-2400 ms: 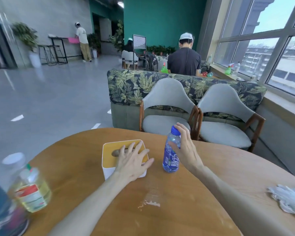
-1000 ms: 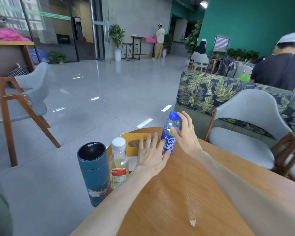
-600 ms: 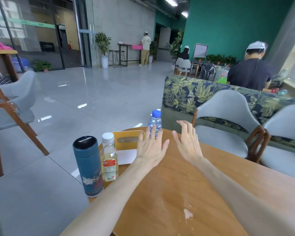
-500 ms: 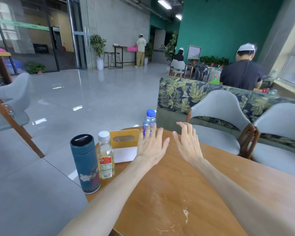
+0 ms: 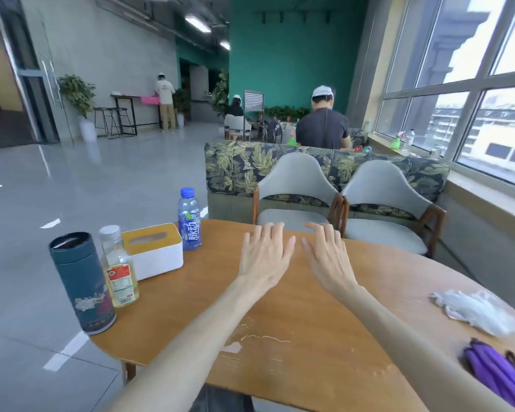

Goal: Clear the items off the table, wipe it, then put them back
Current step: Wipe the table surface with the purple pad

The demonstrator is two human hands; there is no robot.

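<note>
Head view: the round wooden counter (image 5: pixel 295 316) fills the lower part of what I see, its top scuffed pale near my forearms. Beyond its far edge stand two grey chairs (image 5: pixel 298 185) side by side, backed by a leaf-print sofa (image 5: pixel 238 165).

Along the counter's left edge my things stand in a curved row. Nearest me is the dark teal flask (image 5: pixel 82 282), upright at the rim. Just beside it, maybe touching, is the small bottle of yellow liquid (image 5: pixel 119 267) with a white cap. Behind that sits the white tissue box (image 5: pixel 155 251) with its yellow top, and at the box's far corner the blue-capped water bottle (image 5: pixel 189 220) stands upright.

On the right side lies a crumpled white cloth (image 5: pixel 476 310), and nearer me, at the frame's corner, a purple folded item (image 5: pixel 497 373) I cannot identify.

My left hand (image 5: pixel 263 257) and right hand (image 5: pixel 329 258) are side by side over the bare middle of the counter, palms down. Each grip is spread, fingers loosely extended, holding nothing, well apart from the row at the left. I cannot tell whether my palms touch the wood.
</note>
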